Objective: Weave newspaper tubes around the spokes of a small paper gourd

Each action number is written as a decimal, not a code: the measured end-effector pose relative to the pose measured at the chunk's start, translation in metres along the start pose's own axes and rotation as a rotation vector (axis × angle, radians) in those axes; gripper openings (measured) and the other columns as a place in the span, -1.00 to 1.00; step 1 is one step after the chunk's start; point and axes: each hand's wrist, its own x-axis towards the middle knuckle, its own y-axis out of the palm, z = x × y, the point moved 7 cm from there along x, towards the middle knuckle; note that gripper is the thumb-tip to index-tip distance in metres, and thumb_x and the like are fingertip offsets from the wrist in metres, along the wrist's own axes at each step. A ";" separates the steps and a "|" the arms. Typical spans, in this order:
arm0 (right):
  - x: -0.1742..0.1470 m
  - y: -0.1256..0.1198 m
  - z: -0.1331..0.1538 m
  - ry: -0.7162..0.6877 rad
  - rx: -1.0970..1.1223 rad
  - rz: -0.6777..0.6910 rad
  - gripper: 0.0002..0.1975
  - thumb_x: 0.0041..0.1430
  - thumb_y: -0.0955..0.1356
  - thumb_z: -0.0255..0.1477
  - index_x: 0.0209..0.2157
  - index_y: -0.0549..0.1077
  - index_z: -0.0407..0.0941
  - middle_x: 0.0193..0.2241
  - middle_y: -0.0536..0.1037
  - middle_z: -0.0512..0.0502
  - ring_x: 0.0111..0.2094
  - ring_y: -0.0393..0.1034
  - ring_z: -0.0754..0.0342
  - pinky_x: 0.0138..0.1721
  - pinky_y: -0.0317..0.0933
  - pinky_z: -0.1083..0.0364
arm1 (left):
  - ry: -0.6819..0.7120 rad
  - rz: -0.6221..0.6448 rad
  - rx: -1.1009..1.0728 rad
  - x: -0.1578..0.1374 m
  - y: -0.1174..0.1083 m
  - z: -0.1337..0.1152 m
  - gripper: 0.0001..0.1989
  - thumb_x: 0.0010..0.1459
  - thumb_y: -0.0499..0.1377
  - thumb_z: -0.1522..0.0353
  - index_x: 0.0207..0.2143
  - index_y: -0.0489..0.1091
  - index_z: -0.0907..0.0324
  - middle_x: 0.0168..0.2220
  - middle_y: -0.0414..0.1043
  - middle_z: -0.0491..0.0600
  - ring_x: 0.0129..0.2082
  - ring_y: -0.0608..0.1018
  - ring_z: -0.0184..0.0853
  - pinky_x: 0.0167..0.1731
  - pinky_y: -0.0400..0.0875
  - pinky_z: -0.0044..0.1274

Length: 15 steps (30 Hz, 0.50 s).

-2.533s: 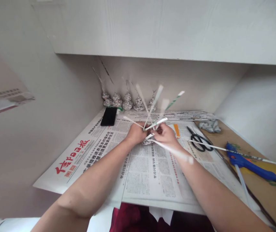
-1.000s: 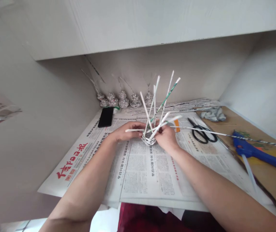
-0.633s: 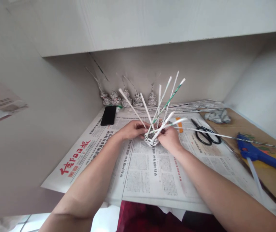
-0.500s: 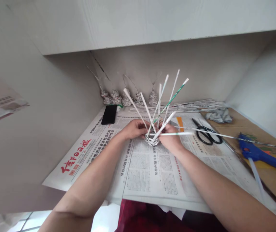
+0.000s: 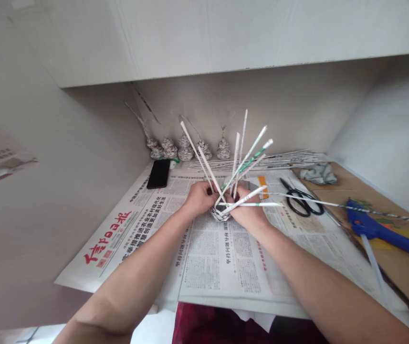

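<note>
Between my hands is a small woven paper basket with several rolled-paper sticks fanning up and outward from it. My left hand is closed on its left side, thumb and fingers curled at the rim. On the right side my right hand grips it, its fingertips partly hidden behind the sticks. One long paper stick runs from near my right hand far out to the right. The basket is held just over the newspaper; whether it touches the paper I cannot tell.
Several gourd-shaped woven paper pieces stand along the back wall. A black phone lies at the left, a bundle of paper sticks at the back. Rightward are black scissors, a grey cloth and a blue glue gun on cardboard.
The sticks on the right have tipped further right and lower, and the green-marked one has shifted among them. Both hands stay on the basket. The whole view has moved slightly.
</note>
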 end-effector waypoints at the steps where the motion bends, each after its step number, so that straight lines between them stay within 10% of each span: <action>1: 0.000 0.000 0.000 -0.004 -0.016 -0.001 -0.87 0.08 0.35 -0.36 -0.35 0.50 -0.09 -0.49 0.55 -0.07 -0.45 0.41 0.04 -0.42 0.21 0.12 | 0.000 -0.006 -0.017 0.000 0.001 0.001 -0.89 -0.08 0.22 0.42 -0.45 0.51 0.28 -0.55 0.46 -0.09 -0.55 0.42 -0.44 -0.53 0.28 -0.64; 15: 0.001 0.001 -0.006 0.032 -0.098 0.000 -0.90 0.02 0.37 -0.37 -0.37 0.50 -0.05 -0.48 0.57 -0.07 -0.43 0.45 -0.03 -0.46 0.21 0.10 | -0.037 0.000 -0.142 0.001 0.005 0.008 -0.77 -0.13 0.32 0.31 -0.42 0.52 0.29 -0.51 0.50 -0.05 -0.53 0.47 -0.41 -0.49 0.36 -0.61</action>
